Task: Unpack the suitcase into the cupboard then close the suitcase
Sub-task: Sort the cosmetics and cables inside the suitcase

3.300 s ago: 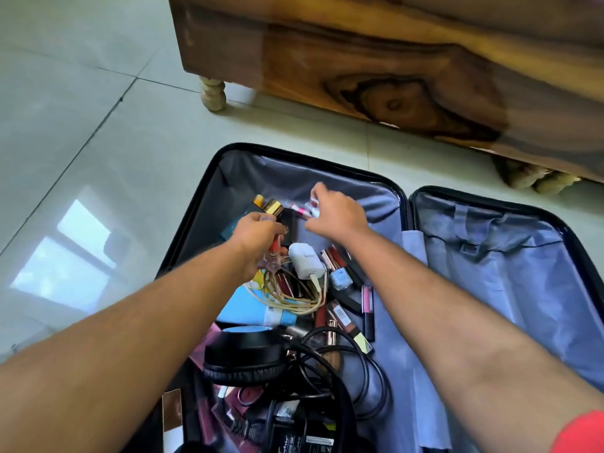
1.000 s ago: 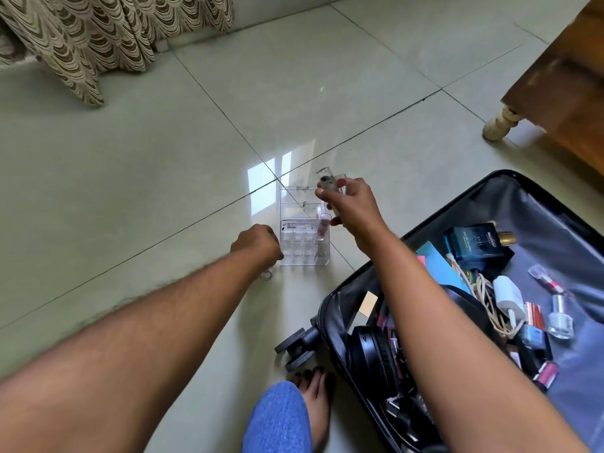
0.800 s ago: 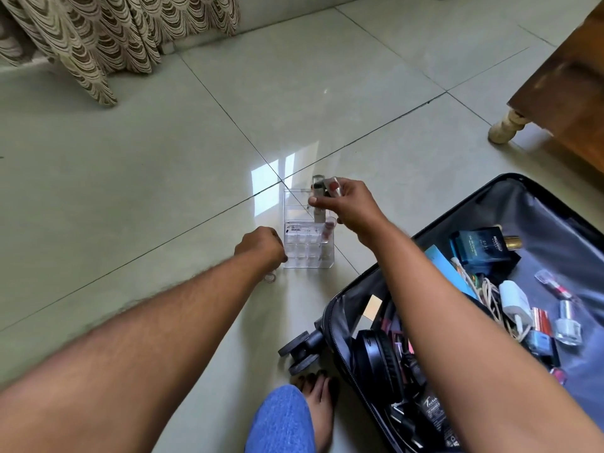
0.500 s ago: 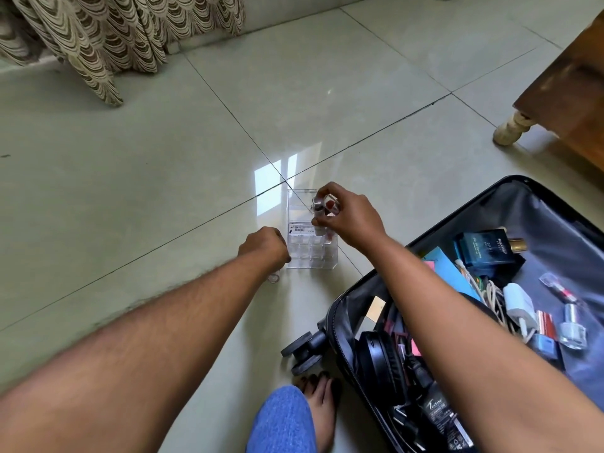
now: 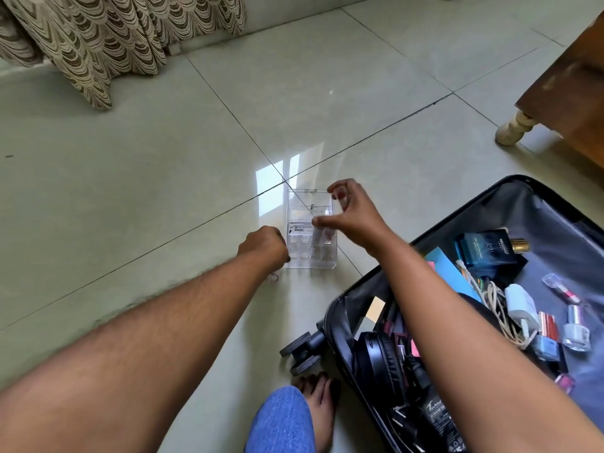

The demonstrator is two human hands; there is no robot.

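Suitcase (image 5: 510, 204), black-shelled with grey lining, lies open on the pale tiled floor (image 5: 130, 191) at lower right, one pair of its wheels (image 5: 302, 353) resting by a bare foot (image 5: 322, 410) and a blue-clad knee (image 5: 281, 423). Inside it sit black headphones (image 5: 379, 364), a dark blue perfume box (image 5: 488, 251), a white charger (image 5: 521, 304) on a coil of cream cable (image 5: 490, 299), and several nail-polish bottles (image 5: 575, 328) among smaller cosmetics. Just left of the case, a clear acrylic organiser (image 5: 310, 230) divided into small compartments stands on the floor; a few small items show in its right-hand cells, too blurred through the plastic to identify. The person's left hand (image 5: 264, 246) is curled into a fist touching the organiser's left side, and whether it grips anything cannot be told; a small clear object (image 5: 273, 277) lies on the tile just beneath the wrist. The right hand (image 5: 353, 214) hovers above the organiser's right edge, thumb and forefinger spread apart in a loose curve, holding nothing. A patterned curtain (image 5: 114, 37) hangs at upper left; the turned leg (image 5: 514, 125) of wooden furniture (image 5: 568, 103) stands at upper right.
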